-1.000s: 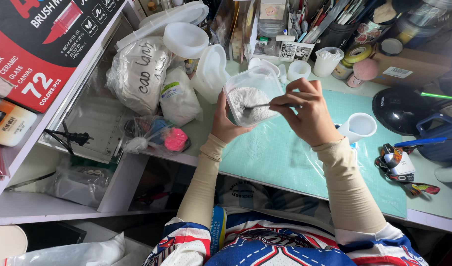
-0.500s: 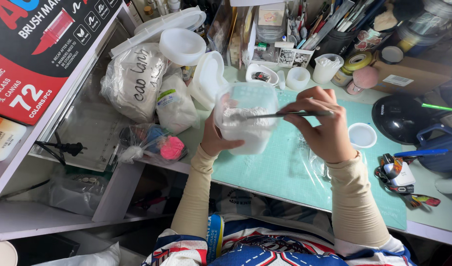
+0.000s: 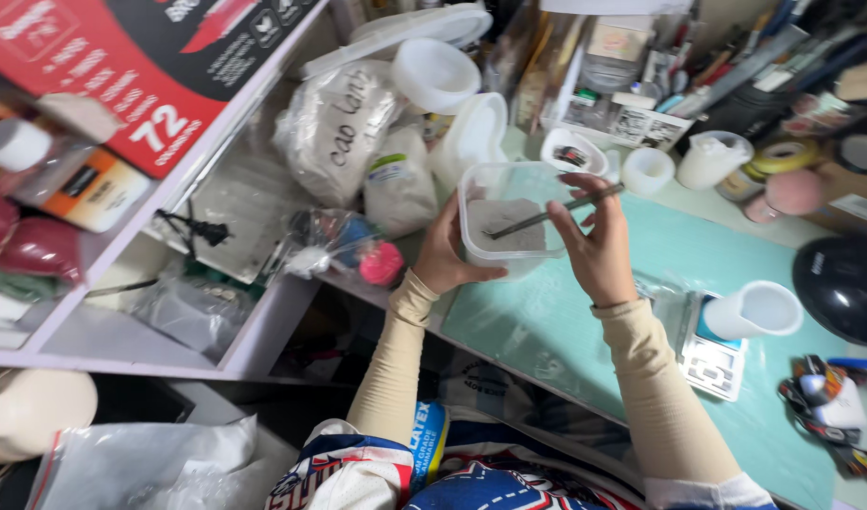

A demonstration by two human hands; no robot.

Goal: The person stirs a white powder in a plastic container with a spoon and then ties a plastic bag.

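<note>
Above the green mat (image 3: 584, 321), the left hand (image 3: 447, 250) clamps a clear tub (image 3: 509, 227) of grey powder, while at three o'clock the right hand (image 3: 599, 250) pinches a thin stirring stick (image 3: 556, 212) dipped inside.

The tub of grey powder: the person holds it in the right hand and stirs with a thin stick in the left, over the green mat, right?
Not quite: the hands are swapped. The head view shows the left hand holding the tub of grey powder, while the right hand works the thin stick in it, over the green mat.
</note>
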